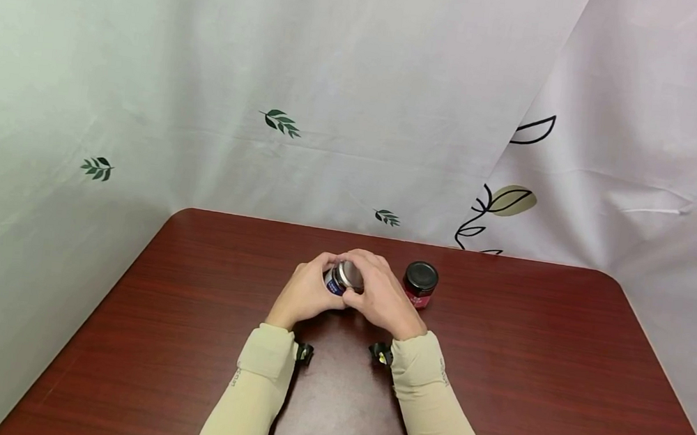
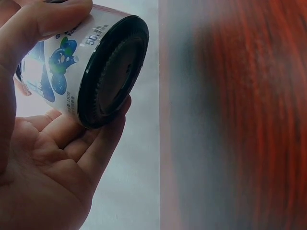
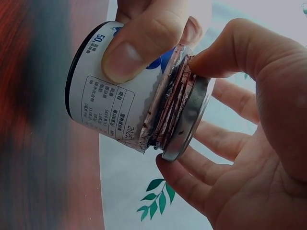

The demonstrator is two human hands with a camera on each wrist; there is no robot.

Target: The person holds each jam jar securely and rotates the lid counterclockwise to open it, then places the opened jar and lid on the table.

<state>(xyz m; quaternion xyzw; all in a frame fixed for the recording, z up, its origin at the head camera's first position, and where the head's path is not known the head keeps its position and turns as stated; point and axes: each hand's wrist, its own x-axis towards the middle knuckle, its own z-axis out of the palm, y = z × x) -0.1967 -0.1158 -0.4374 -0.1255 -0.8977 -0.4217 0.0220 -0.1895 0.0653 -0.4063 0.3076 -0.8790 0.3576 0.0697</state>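
A glass jam jar (image 3: 103,84) with a white label, blueberry drawings and dark contents is held up, tilted, between both hands. My left hand (image 1: 305,296) grips its body, the thumb across the label and the fingers behind; in the left wrist view the dark base of the jar (image 2: 115,72) faces the camera. The right hand (image 1: 381,296) holds the silver metal lid (image 3: 189,117) by its rim, thumb on one side and fingers on the other. Between lid and label, the jar's neck shows dark, reddish smears and crinkled clear wrap. Whether the lid still touches the neck, I cannot tell.
Just right of my right hand stands a second jar (image 1: 421,282) with a black lid and red label, upright on the dark red wooden table (image 1: 529,375). Behind the table hangs a pale curtain (image 1: 350,70) with leaf prints.
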